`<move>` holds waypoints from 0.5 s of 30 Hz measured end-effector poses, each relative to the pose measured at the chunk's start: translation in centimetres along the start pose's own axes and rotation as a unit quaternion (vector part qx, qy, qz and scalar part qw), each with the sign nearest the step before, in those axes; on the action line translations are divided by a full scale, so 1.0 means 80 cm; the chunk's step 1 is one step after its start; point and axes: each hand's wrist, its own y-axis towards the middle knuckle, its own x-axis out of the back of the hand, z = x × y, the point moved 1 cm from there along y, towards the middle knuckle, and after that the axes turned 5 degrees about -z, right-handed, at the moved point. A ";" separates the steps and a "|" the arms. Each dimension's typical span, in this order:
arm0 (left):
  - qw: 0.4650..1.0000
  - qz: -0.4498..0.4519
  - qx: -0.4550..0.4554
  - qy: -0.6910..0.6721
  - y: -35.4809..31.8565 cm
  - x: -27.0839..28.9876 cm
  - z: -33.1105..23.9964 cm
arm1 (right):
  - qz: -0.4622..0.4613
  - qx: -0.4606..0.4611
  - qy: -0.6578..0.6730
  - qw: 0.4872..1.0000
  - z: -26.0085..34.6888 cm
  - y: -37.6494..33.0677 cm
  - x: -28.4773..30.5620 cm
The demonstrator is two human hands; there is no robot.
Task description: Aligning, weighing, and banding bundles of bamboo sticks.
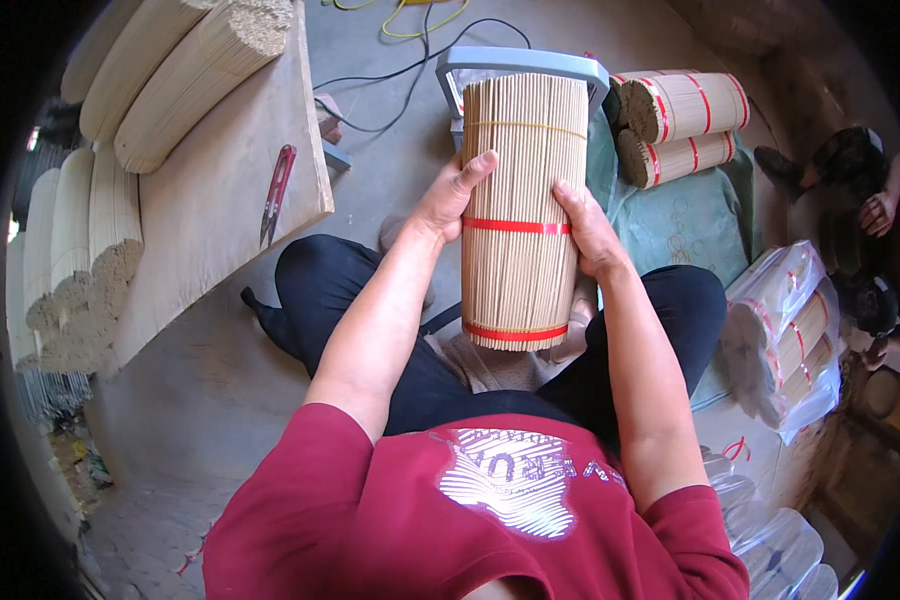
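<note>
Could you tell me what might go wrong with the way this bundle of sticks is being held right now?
1. The stick bundle is gripped only at its sides by the left hand and right hand, above the lap; thin sticks might slide out of the end.
2. Only the red bands and a thin yellow band bind it; if one slips, the bundle may splay.
3. The grey-framed tray sits just beyond the bundle's far end; pushing forward could knock it.
</note>
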 end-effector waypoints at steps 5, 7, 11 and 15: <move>0.999 -0.008 0.035 -0.029 0.067 0.019 0.027 | -0.021 -0.036 -0.001 0.999 -0.024 0.064 0.036; 0.998 -0.028 0.047 -0.013 0.090 0.028 0.040 | -0.024 -0.041 -0.001 0.999 -0.043 0.092 0.051; 0.998 -0.003 0.068 0.012 0.140 0.048 0.058 | -0.046 -0.058 -0.012 0.997 -0.059 0.140 0.068; 0.997 -0.014 0.079 0.000 0.179 0.060 0.070 | -0.056 -0.077 -0.004 0.995 -0.061 0.174 0.080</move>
